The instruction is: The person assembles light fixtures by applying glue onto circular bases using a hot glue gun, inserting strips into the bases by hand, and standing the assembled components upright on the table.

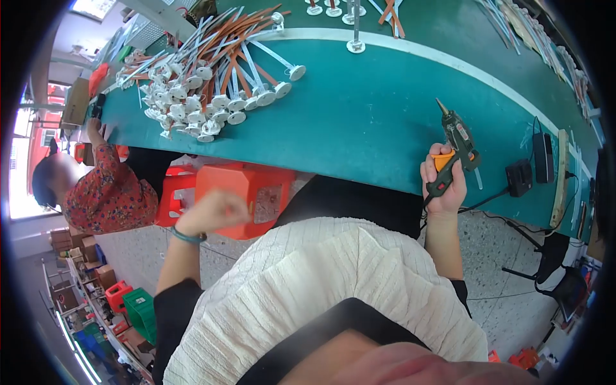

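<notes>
My right hand (446, 183) is wrapped round the handle of a dark green hot glue gun (457, 135) with an orange trigger. The gun is held over the front edge of the green table, its nozzle pointing away from me. A glue stick (479, 178) pokes out of its back end. My left hand (221, 210) hangs in front of the table, above a red plastic stool (224, 183). Motion smears its fingers, and I see nothing clear in it. Beyond, on the table, lies a heap of orange and whitish strips with round white bases (192, 106).
The green table (359, 109) curves round in front of me. A thin metal post (357, 32) stands on it. Black power adapters (518, 178) with cables lie at the right. Another person in a flowered top (119, 192) sits at the left end.
</notes>
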Available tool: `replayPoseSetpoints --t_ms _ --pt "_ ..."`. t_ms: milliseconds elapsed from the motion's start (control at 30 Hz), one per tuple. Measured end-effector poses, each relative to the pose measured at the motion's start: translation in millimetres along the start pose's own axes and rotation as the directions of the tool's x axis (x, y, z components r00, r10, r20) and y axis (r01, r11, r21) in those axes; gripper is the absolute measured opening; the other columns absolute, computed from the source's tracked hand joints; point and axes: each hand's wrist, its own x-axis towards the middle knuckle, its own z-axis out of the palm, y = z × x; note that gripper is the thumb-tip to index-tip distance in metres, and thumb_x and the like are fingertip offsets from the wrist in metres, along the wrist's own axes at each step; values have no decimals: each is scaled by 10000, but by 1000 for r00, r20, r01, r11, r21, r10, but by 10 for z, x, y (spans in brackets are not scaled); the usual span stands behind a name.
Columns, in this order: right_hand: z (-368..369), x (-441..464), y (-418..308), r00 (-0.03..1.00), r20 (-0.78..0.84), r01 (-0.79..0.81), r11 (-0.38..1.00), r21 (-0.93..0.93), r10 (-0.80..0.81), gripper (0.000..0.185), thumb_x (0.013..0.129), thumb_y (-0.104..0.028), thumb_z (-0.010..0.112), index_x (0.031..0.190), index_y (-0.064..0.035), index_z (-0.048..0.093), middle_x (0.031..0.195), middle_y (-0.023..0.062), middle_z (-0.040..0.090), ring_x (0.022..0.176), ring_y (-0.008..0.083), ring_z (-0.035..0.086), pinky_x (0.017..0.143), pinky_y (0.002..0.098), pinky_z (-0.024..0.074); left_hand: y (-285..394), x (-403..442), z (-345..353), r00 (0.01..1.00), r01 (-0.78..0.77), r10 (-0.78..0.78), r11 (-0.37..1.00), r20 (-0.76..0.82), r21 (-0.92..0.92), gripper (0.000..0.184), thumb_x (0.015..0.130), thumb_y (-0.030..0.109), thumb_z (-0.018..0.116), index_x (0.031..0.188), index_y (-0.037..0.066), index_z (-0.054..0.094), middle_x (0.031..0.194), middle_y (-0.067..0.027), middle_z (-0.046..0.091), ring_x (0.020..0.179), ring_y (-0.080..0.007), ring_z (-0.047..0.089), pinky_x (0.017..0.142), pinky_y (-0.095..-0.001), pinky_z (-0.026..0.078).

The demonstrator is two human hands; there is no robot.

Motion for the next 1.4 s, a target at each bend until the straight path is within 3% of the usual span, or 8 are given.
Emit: replayPoseSetpoints --t_ms 67,133,267,533,733,1033,1233,1400 --pt "-4 32 -10 1000 0 8 1000 -19 -8 326 976 -321 480 1102 -24 522 1065 151 552 658 145 510 596 286 409 652 378 -290 912 -261 246 965 -328 -1 42 789 32 671 830 33 676 790 -52 655 718 -144 630 670 -272 493" --pt "-10 13 1 1000 -15 22 999 -37 -23 322 978 -315 476 1103 -23 522 1069 152 552 659 145 511 596 287 410 964 907 -567 624 -389 496 867 -604 311 95 781 18 666 874 24 649 795 -29 614 765 -107 581 700 -251 466" --pt "1 -32 10 998 -36 53 998 -34 -54 312 977 -304 477 1105 -23 522 1078 156 552 663 146 515 596 285 411 1230 2089 -1226 438 -419 563 817 -701 395 441 816 120 712 1242 80 604 766 15 523 716 -83 507 666 -243 436" --pt "21 6 -1 998 -54 26 999 -29 -28 308 972 -307 495 1091 -24 522 1076 158 558 656 142 520 588 279 412 1414 3170 -1583 521 -358 737 646 -430 674 395 784 400 746 1100 167 702 752 -23 619 680 -183 585 646 -340 483" --pt "21 33 -24 998 -51 -28 998 -47 26 307 962 -301 518 1090 -22 522 1074 163 565 647 142 541 577 286 423 1609 3126 -1522 591 -279 687 666 -423 692 269 831 342 717 831 74 690 712 -62 616 631 -190 580 583 -323 457" --pt "-11 34 -19 999 -33 -18 1000 -26 18 310 953 -288 531 1095 -13 530 1075 180 575 654 146 551 592 292 439 1554 3138 -1586 648 -103 706 453 -286 886 247 849 312 682 811 70 654 712 -87 642 684 -256 630 618 -375 488" --pt "-25 36 -11 1000 -27 -7 1000 -18 7 310 954 -285 529 1098 -11 530 1076 181 577 665 148 550 596 295 437 1606 3082 -1490 852 107 475 255 -221 961 166 842 242 667 922 98 694 918 -96 692 907 -271 673 758 -414 546" --pt "-27 26 -8 1000 -19 5 1000 -25 -6 302 964 -272 506 1108 -8 528 1086 185 572 673 152 543 600 295 434 1633 2881 -1349 955 -16 278 386 -100 922 214 853 257 659 866 44 643 869 -131 649 844 -309 628 733 -399 495"
